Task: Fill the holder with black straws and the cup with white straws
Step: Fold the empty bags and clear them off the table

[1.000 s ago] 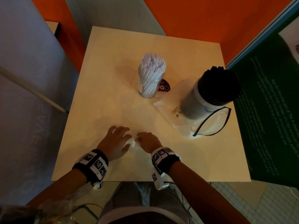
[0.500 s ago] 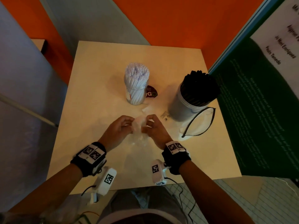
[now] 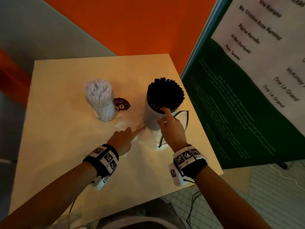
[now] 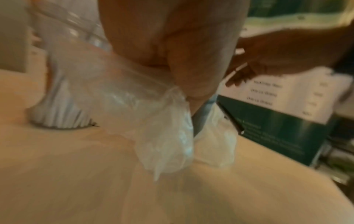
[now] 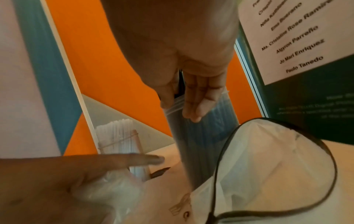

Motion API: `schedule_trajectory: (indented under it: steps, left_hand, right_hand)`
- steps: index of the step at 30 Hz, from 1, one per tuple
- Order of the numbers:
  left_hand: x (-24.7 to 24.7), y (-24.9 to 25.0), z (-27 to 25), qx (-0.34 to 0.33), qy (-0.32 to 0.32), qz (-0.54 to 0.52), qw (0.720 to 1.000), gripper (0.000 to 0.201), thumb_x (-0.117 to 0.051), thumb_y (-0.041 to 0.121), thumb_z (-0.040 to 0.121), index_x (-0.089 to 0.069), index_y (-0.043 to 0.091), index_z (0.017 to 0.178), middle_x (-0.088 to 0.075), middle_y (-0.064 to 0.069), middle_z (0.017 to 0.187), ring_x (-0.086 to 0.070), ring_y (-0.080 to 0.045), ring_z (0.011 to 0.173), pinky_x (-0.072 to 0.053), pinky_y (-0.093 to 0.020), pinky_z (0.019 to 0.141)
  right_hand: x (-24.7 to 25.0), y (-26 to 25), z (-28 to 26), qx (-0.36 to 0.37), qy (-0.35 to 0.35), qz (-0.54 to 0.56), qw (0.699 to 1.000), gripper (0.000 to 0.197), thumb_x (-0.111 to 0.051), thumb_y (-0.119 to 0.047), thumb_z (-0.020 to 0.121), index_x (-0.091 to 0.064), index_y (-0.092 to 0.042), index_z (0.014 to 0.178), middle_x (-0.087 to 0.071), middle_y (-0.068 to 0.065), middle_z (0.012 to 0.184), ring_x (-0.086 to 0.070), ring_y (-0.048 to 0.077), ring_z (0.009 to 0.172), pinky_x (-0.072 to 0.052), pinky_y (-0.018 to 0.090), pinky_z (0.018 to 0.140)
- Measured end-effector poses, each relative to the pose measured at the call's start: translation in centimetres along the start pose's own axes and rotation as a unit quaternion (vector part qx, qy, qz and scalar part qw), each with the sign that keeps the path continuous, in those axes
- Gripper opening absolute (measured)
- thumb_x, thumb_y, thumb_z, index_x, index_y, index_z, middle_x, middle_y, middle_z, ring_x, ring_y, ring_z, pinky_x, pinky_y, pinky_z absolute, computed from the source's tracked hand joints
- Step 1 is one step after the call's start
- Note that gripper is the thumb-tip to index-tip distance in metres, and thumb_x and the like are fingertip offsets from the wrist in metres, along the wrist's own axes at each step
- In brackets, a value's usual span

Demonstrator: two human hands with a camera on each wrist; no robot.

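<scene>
2 containers stand on our cream square table (image 3: 66,146): a clear cup (image 3: 105,113) packed with white straws (image 3: 98,90) on the left, and, well apart to its right, a pale translucent holder (image 3: 151,116) crammed with black straws (image 3: 165,93). Beside the cup lies a small dark maroon tag (image 3: 122,104). Our right hand (image 3: 171,128) reaches to the holder's near rim, forefinger up against the black straws and thumb on the wall; the right wrist view shows its fingers nearly straight, laid on the rim rather than wrapped round it. Our left hand (image 3: 122,139) rests low on the table near the holder's foot, forefinger stretched out, the other fingers bunched on a crumpled clear plastic bag (image 4: 164,136). Under and beside the holder lies another flat bag with a black-edged opening (image 5: 268,166). Behind the table rise orange and grey wall panels (image 3: 132,25); to the right stands a dark green board (image 3: 239,113) carrying a white sheet of printed names.
</scene>
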State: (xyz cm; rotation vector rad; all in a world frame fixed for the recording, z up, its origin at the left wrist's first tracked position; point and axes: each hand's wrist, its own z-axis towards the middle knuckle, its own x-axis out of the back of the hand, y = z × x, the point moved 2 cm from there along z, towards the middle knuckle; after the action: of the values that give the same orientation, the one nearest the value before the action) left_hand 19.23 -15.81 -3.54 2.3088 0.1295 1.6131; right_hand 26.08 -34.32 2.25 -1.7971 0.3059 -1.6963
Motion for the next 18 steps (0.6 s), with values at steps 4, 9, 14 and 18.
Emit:
schedule_trajectory:
  steps: [4, 9, 14, 18]
  left_hand:
    - [-2.3, 1.1, 3.2, -0.036, -0.036, 0.099, 0.994, 0.084, -0.030, -0.008, 0.090, -0.009, 0.050, 0.147, 0.002, -0.006, 0.158, -0.037, -0.031, 0.119, -0.038, -0.043, 0.091]
    - [-4.3, 1.6, 5.0, -0.005, -0.052, 0.017, 0.999, 0.048, -0.038, 0.036, 0.101, -0.029, 0.036, 0.148, -0.015, -0.007, 0.159, -0.021, -0.028, 0.141, -0.019, -0.046, 0.113]
    - [-4.8, -0.6, 5.4, 0.021, -0.107, -0.018, 0.994, 0.051, -0.048, 0.043, 0.095, -0.034, 0.033, 0.142, -0.041, 0.001, 0.139, -0.035, -0.030, 0.125, -0.031, -0.045, 0.105]
    - [-3.6, -3.6, 4.0, 0.072, -0.143, -0.049, 0.986, 0.052, -0.054, 0.042, 0.088, -0.036, 0.033, 0.136, -0.046, 0.001, 0.118, -0.040, -0.028, 0.103, -0.036, -0.039, 0.094]
  right_hand:
    - [-0.1, 0.4, 1.6, 0.029, -0.017, -0.074, 0.997, 0.028, -0.051, -0.026, 0.096, -0.049, -0.018, 0.122, -0.070, 0.012, 0.096, -0.067, 0.032, 0.086, -0.054, 0.038, 0.070]
    - [2.6, 1.8, 3.9, 0.052, 0.045, -0.004, 0.998, 0.017, -0.042, -0.014, 0.098, -0.056, -0.006, 0.104, -0.069, 0.013, 0.082, -0.066, 0.031, 0.073, -0.052, 0.036, 0.065]
    - [5.2, 4.0, 7.0, 0.036, 0.078, 0.038, 0.996, 0.013, -0.045, -0.008, 0.094, -0.058, -0.007, 0.098, -0.068, 0.014, 0.079, -0.063, 0.032, 0.073, -0.051, 0.041, 0.065]
    - [4.7, 5.6, 10.3, 0.020, 0.079, 0.020, 0.996, 0.016, -0.042, -0.011, 0.096, -0.057, -0.005, 0.096, -0.066, 0.015, 0.079, -0.060, 0.033, 0.070, -0.051, 0.045, 0.065]
